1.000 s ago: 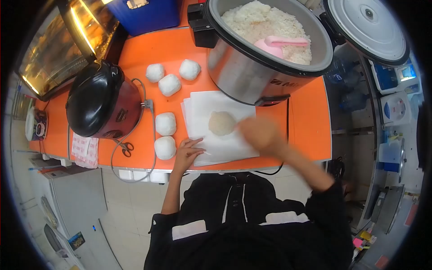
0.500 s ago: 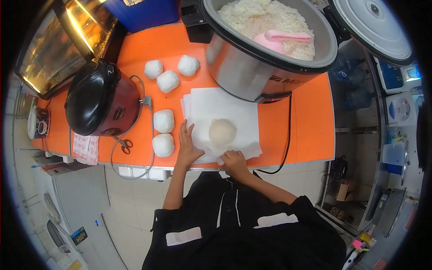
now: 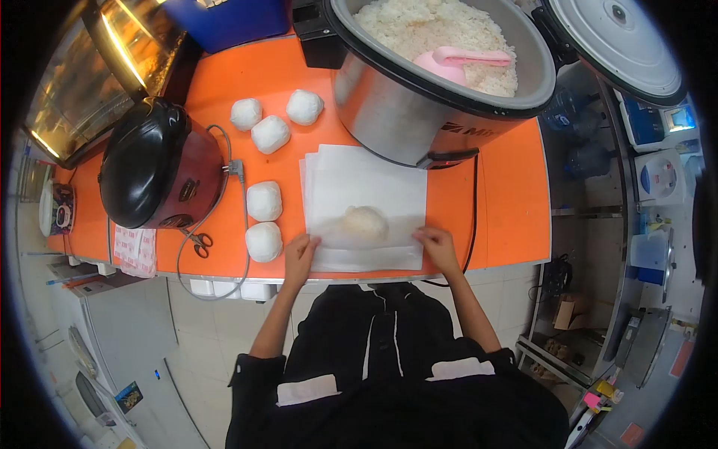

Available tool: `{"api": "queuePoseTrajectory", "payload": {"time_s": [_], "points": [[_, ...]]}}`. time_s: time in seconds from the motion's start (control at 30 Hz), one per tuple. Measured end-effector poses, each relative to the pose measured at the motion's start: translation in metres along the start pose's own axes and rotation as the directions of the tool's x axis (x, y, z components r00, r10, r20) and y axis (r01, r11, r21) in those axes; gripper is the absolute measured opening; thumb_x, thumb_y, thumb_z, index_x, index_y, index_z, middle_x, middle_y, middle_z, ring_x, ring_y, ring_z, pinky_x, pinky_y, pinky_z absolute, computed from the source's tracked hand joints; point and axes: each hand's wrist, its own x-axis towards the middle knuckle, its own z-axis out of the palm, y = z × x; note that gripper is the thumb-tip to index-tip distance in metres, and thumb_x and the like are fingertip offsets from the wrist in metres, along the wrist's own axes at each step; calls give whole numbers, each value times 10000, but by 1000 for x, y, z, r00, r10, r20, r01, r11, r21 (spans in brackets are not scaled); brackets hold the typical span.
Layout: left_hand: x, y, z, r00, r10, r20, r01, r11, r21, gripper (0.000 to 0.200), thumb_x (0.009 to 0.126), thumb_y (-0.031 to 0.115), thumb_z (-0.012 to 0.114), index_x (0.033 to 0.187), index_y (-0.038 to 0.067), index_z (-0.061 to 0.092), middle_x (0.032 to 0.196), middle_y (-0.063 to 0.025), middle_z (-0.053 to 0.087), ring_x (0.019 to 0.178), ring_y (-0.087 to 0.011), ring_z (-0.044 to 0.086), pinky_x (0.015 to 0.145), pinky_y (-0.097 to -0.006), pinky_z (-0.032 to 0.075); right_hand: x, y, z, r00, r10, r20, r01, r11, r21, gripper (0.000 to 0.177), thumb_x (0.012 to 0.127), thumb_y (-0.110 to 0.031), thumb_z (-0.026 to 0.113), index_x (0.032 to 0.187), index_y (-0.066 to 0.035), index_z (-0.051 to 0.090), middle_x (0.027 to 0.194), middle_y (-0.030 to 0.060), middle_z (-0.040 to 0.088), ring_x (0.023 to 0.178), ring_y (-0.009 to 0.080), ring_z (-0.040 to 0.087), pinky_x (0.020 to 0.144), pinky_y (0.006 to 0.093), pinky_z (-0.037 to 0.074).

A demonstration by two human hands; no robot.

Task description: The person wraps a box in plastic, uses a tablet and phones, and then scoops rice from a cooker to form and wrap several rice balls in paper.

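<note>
A rounded mound of rice (image 3: pixel 365 224) lies on a stack of white paper sheets (image 3: pixel 366 176) at the orange counter's front edge. The top sheet's near edge is lifted and partly covers the rice. My left hand (image 3: pixel 301 253) pinches that sheet at its left corner. At the right corner, my right hand (image 3: pixel 437 247) pinches the same sheet. Several white paper-wrapped balls sit to the left of the stack, the nearest (image 3: pixel 264 242) close to my left hand.
Behind the paper stands a large open cooker (image 3: pixel 419 112) full of rice, with a pink scoop (image 3: pixel 452 63) in it. A dark red cooker (image 3: pixel 161 165), its cable and scissors (image 3: pixel 198 241) are at the left. A blue bin (image 3: pixel 228 22) stands at the back.
My right hand has moved right to the sheet's corner, and my left hand has closed on the left corner. The near edge of the sheet has been raised over part of the rice.
</note>
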Motion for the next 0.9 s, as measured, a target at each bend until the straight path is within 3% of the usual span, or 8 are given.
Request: {"api": "queuePoseTrajectory", "payload": {"time_s": [0.13, 0.27, 0.3, 0.37, 0.43, 0.53, 0.6, 0.9], "points": [[12, 24, 26, 907, -229, -353, 314, 928, 203, 259, 838, 214, 569, 704, -7, 587, 614, -147, 537, 683, -281, 550, 675, -420, 383, 30, 6, 12, 981, 191, -36, -195, 964, -181, 216, 775, -176, 652, 771, 38, 619, 638, 96, 592, 601, 176, 561, 576, 338, 423], [16, 42, 27, 892, -392, -224, 451, 783, 428, 245, 844, 272, 549, 841, 34, 606, 805, -127, 585, 780, -269, 550, 732, -441, 377, 24, -17, 23, 966, 243, -86, -249, 789, -561, 226, 755, -148, 651, 858, 46, 598, 753, 148, 598, 700, 281, 578, 659, 356, 442], [8, 39, 34, 909, -128, -398, 348, 759, 551, 270, 848, 301, 532, 979, 69, 575, 951, -100, 567, 905, -253, 528, 792, -456, 358, 27, -20, 27, 968, 237, -80, -240, 790, -564, 226, 755, -148, 651, 858, 46, 598, 753, 148, 598, 700, 281, 578, 659, 356, 442], [-6, 33, 49, 842, 169, -511, 272, 686, 675, 349, 852, 330, 515, 1117, 104, 543, 1097, -74, 549, 1031, -236, 506, 851, -471, 339, 36, -25, 36, 887, -436, -150, 211, 674, -708, 301, 731, -121, 653, 978, 16, 549, 973, 192, 558, 899, 338, 546, 754, 391, 446], [-24, 27, 66, 851, 525, 11, -237, 364, 901, 584, 838, 391, 511, 1337, 139, 341, 1341, -42, 390, 1259, -201, 334, 967, -492, 254, 74, -32, 47, 925, -355, 138, 361, 701, -616, 408, 719, -79, 634, 1091, 12, 496, 1087, 194, 496, 1013, 341, 494, 854, 395, 427], [-27, 58, 85, 929, 326, 177, -319, 461, 828, 706, 809, 454, 525, 1372, 101, 290, 1410, -65, 310, 1322, -189, 251, 1005, -519, 192, 125, -38, 82, 850, -428, 308, 521, 589, -618, 344, 721, -58, 621, 1032, 34, 506, 1042, 185, 520, 1000, 310, 516, 810, 399, 462], [-25, 64, 93, 955, 271, 118, -261, 590, 764, 796, 781, 502, 533, 1380, 55, 257, 1439, -117, 241, 1333, -226, 225, 1008, -515, 204, 144, -43, 98, 910, -122, 396, 398, 519, -756, 465, 634, -94, 727, 1003, 38, 477, 1083, 194, 480, 1006, 304, 515, 829, 347, 463], [-21, 79, 118, 966, 257, 18, -199, 700, 686, 891, 750, 479, 590, 1335, -80, 219, 1376, -271, 228, 1285, -420, 211, 975, -538, 235, 172, -73, 101, 841, 145, 522, 437, 387, -812, 407, 593, -188, 778, 863, 17, 553, 970, 195, 610, 950, 312, 588, 769, 386, 490]]}}
